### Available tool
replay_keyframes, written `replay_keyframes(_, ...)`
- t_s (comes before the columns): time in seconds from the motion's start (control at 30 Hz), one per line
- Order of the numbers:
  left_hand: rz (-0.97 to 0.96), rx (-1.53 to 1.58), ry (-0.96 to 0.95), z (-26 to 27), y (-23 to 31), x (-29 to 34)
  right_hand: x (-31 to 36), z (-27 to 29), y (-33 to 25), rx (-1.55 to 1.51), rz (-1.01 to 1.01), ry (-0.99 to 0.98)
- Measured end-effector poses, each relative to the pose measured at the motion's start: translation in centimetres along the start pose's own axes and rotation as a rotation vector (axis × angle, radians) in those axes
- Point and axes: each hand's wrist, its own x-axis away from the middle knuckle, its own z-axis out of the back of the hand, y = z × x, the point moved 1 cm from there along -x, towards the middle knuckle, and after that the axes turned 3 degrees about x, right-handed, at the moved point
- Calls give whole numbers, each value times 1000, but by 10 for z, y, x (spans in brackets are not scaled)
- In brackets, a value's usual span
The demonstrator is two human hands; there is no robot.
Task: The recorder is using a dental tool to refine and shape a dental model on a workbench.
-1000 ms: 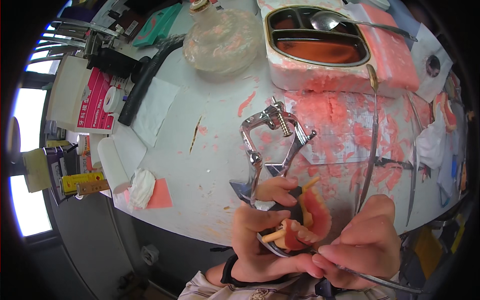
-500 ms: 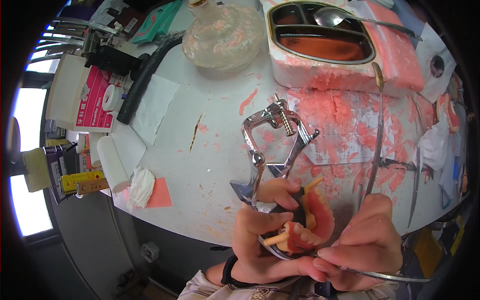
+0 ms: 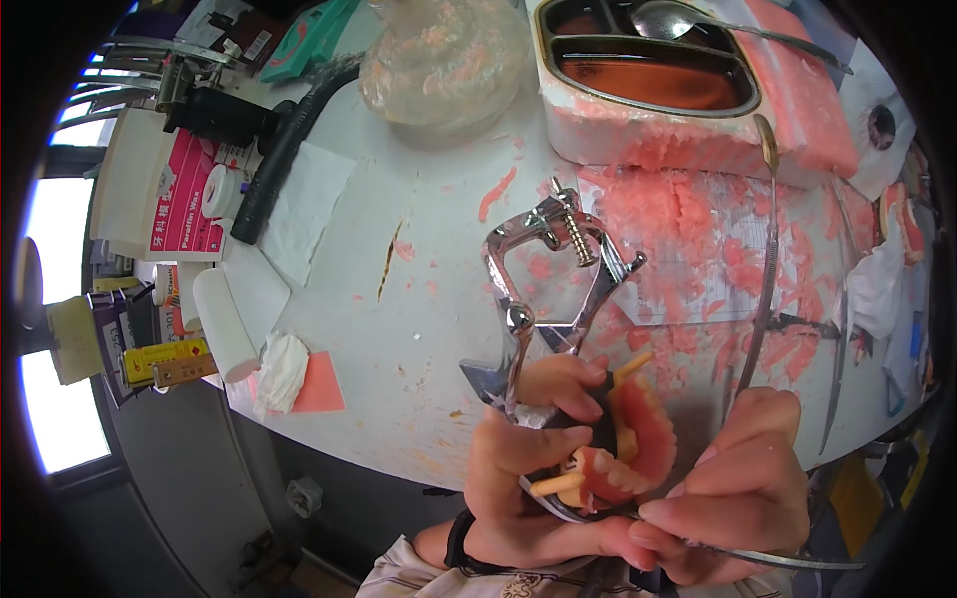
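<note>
My left hand point(image 3: 513, 478) is wrapped round a silver dental articulator point(image 3: 516, 317), its metal frame rising above the fingers. Mounted on it is a denture model point(image 3: 653, 434) in pink wax with pale teeth and two tan pegs point(image 3: 558, 485). My right hand point(image 3: 743, 488) pinches a thin metal carving tool point(image 3: 788, 560) close to the model's near edge. The tool's working tip is mostly hidden by the fingers and the model. The fingertips of both hands meet just below the teeth.
A wax heater point(image 3: 648, 140) with dark wells and a spoon point(image 3: 738, 40) stands at the back. Pink wax scraps cover a printed sheet point(image 3: 688, 259). A long spatula point(image 3: 766, 249) leans by the heater. A round glass jar point(image 3: 444, 80), boxes point(image 3: 189, 194) and crumpled tissue point(image 3: 283, 371) lie leftward.
The view has shifted slightly. Both hands keep their grips, with the model and the carving tool in nearly the same place.
</note>
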Motion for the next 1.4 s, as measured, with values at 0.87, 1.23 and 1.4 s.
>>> replay_keyframes(0.87,-2,-5,38,-1,-3,4,2,-4,-2,-32,-91,41)
replay_keyframes(1.23,-37,-24,20,-4,-6,2,4,14,30,-13,452,-98)
replay_keyframes(1.4,-16,-69,6,5,-4,3,2,-17,-6,-44,-85,231)
